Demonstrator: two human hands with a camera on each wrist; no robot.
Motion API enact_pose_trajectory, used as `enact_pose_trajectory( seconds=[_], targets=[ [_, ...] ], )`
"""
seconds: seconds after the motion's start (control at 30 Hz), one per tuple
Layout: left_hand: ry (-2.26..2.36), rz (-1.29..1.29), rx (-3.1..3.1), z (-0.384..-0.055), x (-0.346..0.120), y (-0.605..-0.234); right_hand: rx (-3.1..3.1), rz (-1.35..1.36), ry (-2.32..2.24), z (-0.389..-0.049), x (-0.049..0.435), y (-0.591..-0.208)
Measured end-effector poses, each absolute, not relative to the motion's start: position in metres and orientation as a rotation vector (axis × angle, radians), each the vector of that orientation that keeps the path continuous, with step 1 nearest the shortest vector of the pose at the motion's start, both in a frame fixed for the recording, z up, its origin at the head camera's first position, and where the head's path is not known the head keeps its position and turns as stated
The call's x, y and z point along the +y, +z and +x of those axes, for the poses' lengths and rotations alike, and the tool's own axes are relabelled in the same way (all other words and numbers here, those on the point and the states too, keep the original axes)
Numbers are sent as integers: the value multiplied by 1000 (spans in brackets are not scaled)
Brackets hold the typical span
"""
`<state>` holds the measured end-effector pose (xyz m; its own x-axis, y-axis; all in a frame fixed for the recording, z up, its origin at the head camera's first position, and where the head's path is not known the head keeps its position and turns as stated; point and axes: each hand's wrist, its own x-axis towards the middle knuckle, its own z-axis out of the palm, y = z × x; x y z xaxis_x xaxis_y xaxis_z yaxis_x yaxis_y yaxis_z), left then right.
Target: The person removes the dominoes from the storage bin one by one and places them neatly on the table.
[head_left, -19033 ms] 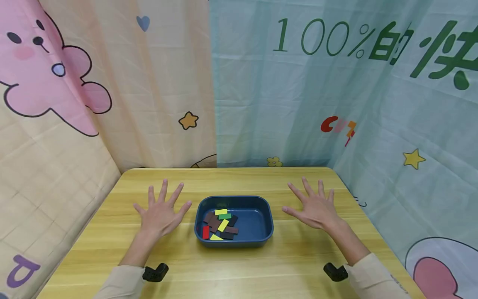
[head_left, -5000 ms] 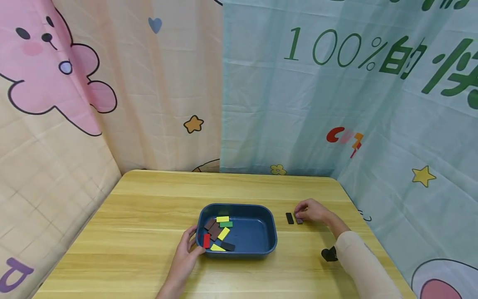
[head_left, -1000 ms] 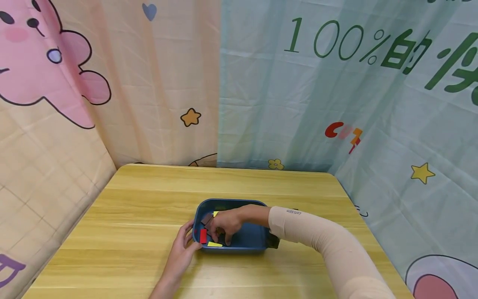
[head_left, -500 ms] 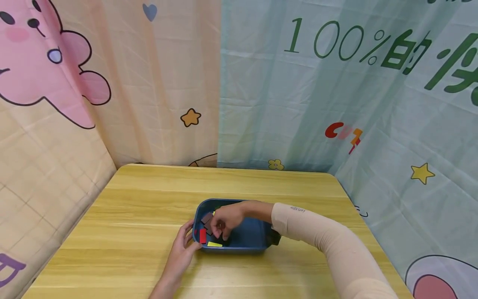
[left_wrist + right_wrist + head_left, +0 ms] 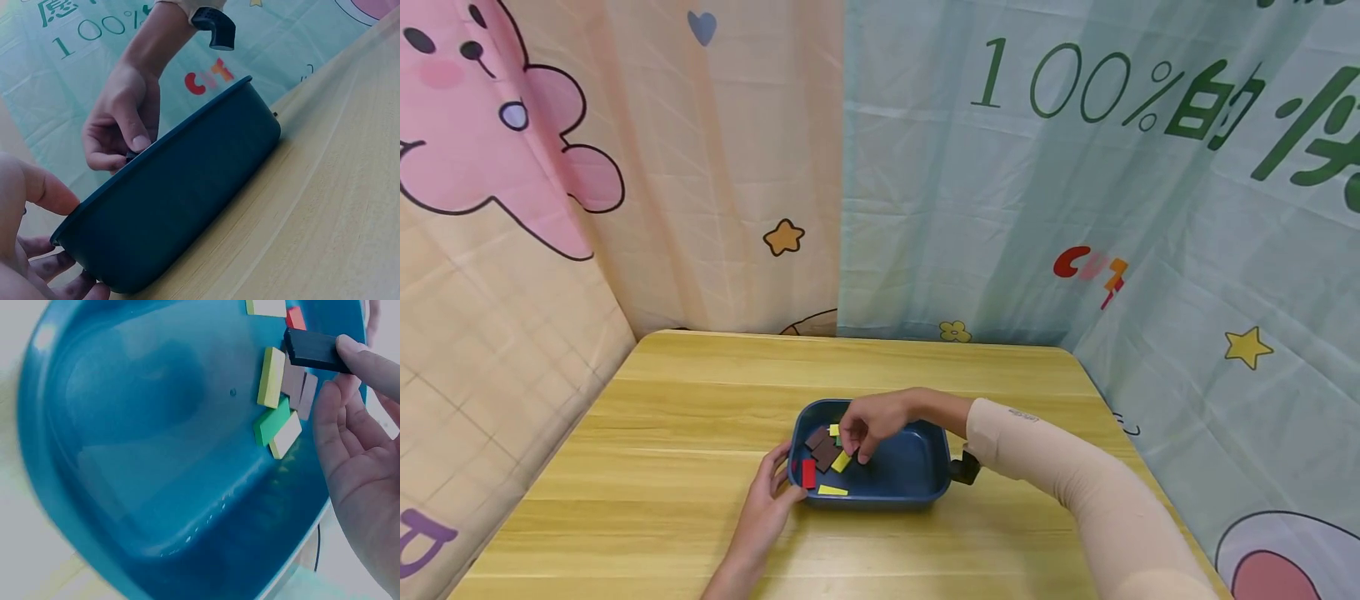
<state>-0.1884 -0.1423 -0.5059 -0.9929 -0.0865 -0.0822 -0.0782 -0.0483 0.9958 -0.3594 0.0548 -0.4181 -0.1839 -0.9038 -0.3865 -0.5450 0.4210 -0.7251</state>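
A blue rectangular tub (image 5: 880, 502) stands on the wooden table. My left hand (image 5: 765, 500) grips its left end, one digit on the rim and other fingers against the outer wall in the left wrist view. Over the tub, my right hand (image 5: 876, 419) pinches a black rectangular block (image 5: 317, 350) between thumb and fingers. Below it, at the tub's left side, lie brown blocks (image 5: 826, 454), a red block (image 5: 808, 473), a green block (image 5: 272, 422) and several yellow blocks, one (image 5: 832, 491) along the front wall. The tub's right half shows bare floor.
Table surface (image 5: 662, 433) surrounds the tub. Printed curtains (image 5: 737, 167) rise behind the table and along both sides. My right sleeve (image 5: 1060, 467) crosses the table's right part and covers some of it. A black wrist camera (image 5: 965, 468) hangs by the tub's right end.
Earlier, both hands were spread beside the tub; later the right hand placed a brown block beside a black one on the table. It then reached into the tub and has lifted another black block.
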Motion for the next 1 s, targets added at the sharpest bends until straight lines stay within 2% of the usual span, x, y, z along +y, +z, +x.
enact_pose_trajectory(
  seconds=[1.0],
  targets=[
    [-2249,236,-2177,-189,-140,-503,2206,-972,-1002,-364,174,-405]
  ],
)
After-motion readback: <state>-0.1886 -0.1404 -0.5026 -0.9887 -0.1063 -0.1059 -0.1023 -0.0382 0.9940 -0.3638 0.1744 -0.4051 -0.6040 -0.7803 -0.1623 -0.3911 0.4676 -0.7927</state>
